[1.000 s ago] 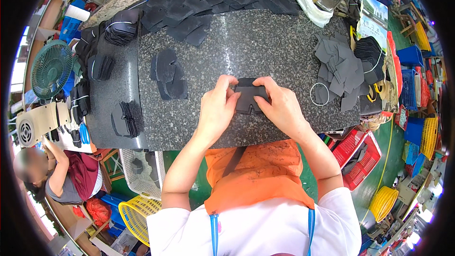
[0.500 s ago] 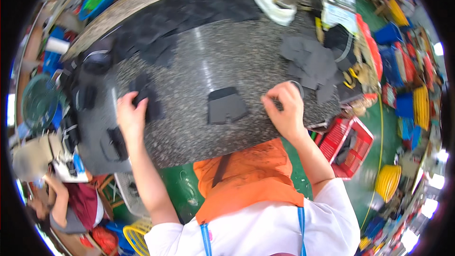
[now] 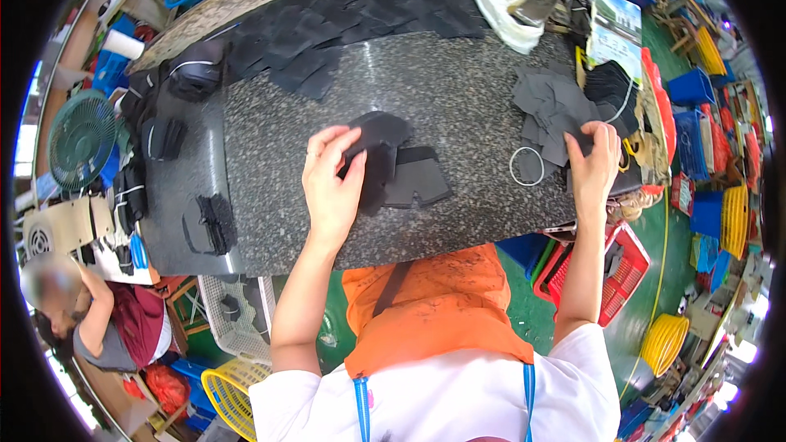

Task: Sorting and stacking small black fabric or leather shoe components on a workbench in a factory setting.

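My left hand [image 3: 332, 184], fingers curled, grips dark black fabric pieces [image 3: 381, 151] by their left edge, just above the tabletop. Right beside and partly under them lies a flat grey cut piece with a black band [image 3: 419, 178]. At the right, my right hand [image 3: 594, 165] pinches the near edge of a loose heap of grey cut pieces [image 3: 553, 102] between thumb and fingers. How many pieces it has hold of is hidden. A white elastic loop [image 3: 526, 166] lies on the table left of that hand.
Overlapping black pieces [image 3: 352, 16] cover the far side of the speckled stone table [image 3: 286, 147]. Black bundles [image 3: 196, 69] sit at the left, a white machine-like object [image 3: 508, 0] at the far right. A red basket [image 3: 626, 270] stands below the right edge. Another person [image 3: 106, 311] sits at lower left.
My left hand has moved right with the black pieces, bringing them beside the grey piece. My right hand has gone right to the grey heap, leaving the elastic loop behind. The view has shifted slightly.
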Demonstrator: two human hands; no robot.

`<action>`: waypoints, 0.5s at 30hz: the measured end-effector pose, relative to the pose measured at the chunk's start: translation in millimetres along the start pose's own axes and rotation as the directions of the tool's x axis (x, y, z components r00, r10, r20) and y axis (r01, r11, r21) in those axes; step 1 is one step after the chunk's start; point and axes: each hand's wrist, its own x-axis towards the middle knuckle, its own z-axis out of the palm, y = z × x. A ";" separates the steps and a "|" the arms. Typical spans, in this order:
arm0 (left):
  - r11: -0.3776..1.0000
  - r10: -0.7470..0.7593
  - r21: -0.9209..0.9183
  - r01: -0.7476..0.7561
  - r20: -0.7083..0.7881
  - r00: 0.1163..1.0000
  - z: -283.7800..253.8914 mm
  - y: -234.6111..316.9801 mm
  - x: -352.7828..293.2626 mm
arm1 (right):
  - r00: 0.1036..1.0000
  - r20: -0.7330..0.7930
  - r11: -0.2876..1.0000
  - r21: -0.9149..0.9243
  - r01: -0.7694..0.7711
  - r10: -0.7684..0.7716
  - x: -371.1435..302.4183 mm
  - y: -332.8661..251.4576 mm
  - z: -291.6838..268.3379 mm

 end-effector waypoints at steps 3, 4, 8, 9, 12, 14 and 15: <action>0.992 0.044 -0.109 -0.059 -0.130 0.991 2.5 -3.0 23.9 | 0.973 0.078 0.877 0.422 -0.230 0.217 -8.7 16.4 14.8; 0.988 0.059 -0.130 -0.080 -0.162 0.985 1.4 -2.7 32.0 | 0.939 0.154 0.774 0.534 -0.340 0.307 -7.4 24.0 16.4; 0.994 0.101 -0.004 -0.105 -0.238 0.966 -0.3 -36.8 73.9 | 0.839 0.499 0.392 0.743 -0.543 0.217 -1.3 43.1 -5.7; 0.966 -0.071 -0.257 0.019 -0.192 0.979 1.1 -57.9 84.8 | 0.809 0.570 0.283 0.759 -0.586 0.145 1.5 37.9 -20.2; 0.740 -0.289 -0.645 0.191 -0.048 0.956 1.8 -53.6 94.5 | 0.872 0.485 0.426 0.776 -0.465 0.067 -2.1 16.9 -34.4; 0.587 -0.351 -0.775 0.233 0.016 0.936 4.4 -47.0 92.8 | 0.887 0.455 0.544 0.765 -0.346 -0.076 2.6 -15.0 -36.3; 0.640 -0.328 -0.733 0.231 0.011 0.945 6.5 -49.8 91.8 | 0.838 0.510 0.550 0.764 -0.337 -0.195 5.3 -40.7 -33.1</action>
